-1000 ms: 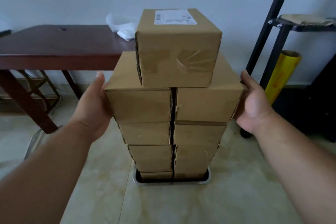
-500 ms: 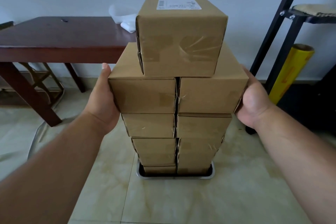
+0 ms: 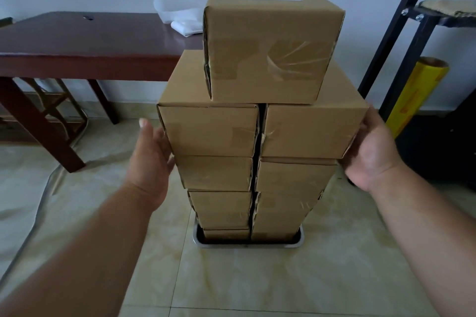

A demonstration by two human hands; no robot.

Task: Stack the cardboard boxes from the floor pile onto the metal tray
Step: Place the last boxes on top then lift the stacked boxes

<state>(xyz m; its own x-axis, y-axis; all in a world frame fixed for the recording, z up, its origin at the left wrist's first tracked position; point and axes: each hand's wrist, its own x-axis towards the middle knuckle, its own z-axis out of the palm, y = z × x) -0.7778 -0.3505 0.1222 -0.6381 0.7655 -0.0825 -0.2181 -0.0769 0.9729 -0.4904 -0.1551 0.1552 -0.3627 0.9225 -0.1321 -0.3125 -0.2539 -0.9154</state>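
The cardboard boxes (image 3: 257,162) stand in a tall stack on the metal tray (image 3: 247,244) on the floor. The left hand (image 3: 152,159) and the right hand (image 3: 373,152) lie flat with fingers loose against the sides of the stack, holding nothing.

Stack of cardboard boxes (image 3: 257,136) two columns wide on metal tray (image 3: 247,244), floor tiles beneath. Single labelled box (image 3: 270,44) on top, centred. Left hand (image 3: 152,159) flat beside stack's left side, contact unclear. Right hand (image 3: 373,152) against upper right box. Dark wooden table (image 3: 85,44) behind left, yellow roll (image 3: 414,95) right.
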